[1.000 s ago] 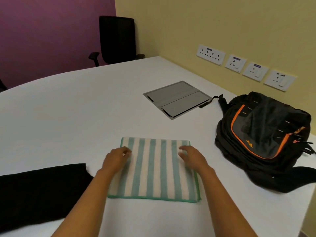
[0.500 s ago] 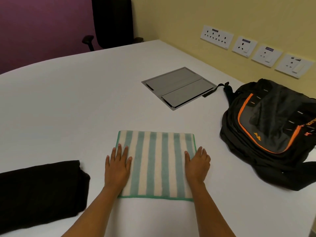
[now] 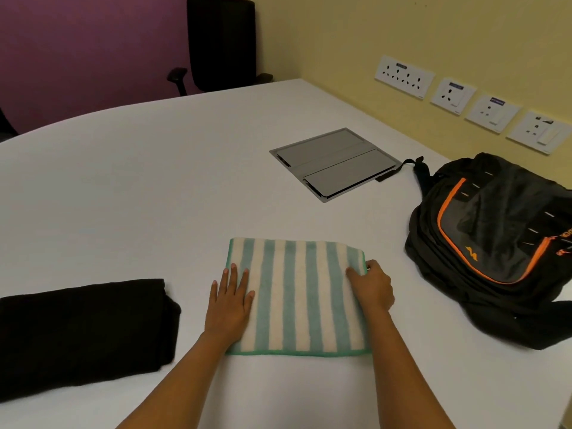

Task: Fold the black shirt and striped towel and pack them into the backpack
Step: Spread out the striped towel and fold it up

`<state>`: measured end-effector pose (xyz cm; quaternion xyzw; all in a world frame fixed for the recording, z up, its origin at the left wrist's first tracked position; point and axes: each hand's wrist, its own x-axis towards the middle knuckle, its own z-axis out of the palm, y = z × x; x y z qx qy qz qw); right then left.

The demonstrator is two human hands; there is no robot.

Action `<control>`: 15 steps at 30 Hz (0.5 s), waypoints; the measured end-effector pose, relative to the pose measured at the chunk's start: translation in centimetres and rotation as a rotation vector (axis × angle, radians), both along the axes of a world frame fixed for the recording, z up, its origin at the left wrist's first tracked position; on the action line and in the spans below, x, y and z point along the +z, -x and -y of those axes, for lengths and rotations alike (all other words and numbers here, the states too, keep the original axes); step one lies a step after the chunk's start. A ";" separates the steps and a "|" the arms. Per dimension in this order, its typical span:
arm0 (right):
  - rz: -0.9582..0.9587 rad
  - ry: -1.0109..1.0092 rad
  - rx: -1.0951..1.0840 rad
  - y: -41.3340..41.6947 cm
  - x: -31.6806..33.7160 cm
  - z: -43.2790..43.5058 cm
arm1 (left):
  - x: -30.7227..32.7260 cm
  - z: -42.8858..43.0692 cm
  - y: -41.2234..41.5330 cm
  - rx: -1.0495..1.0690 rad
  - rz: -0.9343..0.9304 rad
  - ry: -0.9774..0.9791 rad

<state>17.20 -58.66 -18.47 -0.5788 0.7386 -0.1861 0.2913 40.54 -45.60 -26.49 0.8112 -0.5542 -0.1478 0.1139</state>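
While both cloths already lie folded on the white table (image 3: 154, 187), nothing has gone into the backpack (image 3: 495, 243), which sits shut, as far as I can tell, at the table's right edge by the wall. The striped towel (image 3: 297, 292) lies near the front edge with the left hand (image 3: 230, 301) pressed flat and open on its left side and the right hand (image 3: 373, 289) curling its fingers around the towel's right edge. The black shirt (image 3: 83, 332) rests at the front left; opening the bag and packing both remain, I judge.
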 end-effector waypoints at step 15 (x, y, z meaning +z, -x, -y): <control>0.249 0.006 0.566 -13.9 4.9 -6.7 | 7.2 1.6 0.5 0.735 -1.005 0.416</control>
